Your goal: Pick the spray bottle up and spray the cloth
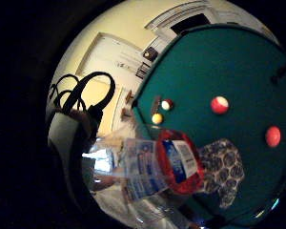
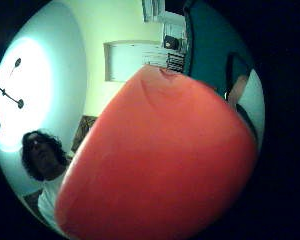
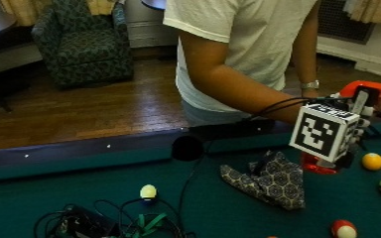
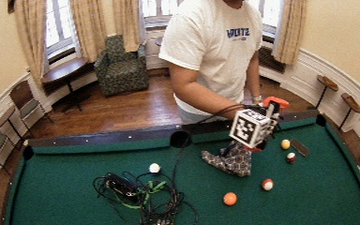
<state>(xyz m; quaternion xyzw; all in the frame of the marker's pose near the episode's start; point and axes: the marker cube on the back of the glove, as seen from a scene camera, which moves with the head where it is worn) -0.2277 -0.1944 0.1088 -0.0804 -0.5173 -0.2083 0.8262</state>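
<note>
Above the cloth (image 3: 270,179), the hand (image 3: 353,130) holds a labelled spray bottle (image 3: 367,91).

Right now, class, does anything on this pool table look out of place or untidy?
Yes. A crumpled patterned cloth lies on the green felt, and a tangle of cables sprawls beside the white ball. Neither belongs on a playing surface. The spray bottle is held above the cloth; nothing looks spilled.

The white T-shirt (image 4: 214,44) of the person is showing a short dark blue word on the chest, but the letters are too small to be read surely. The spray bottle (image 1: 168,163) is carrying a blue and white label, and its print is not readable.
</note>
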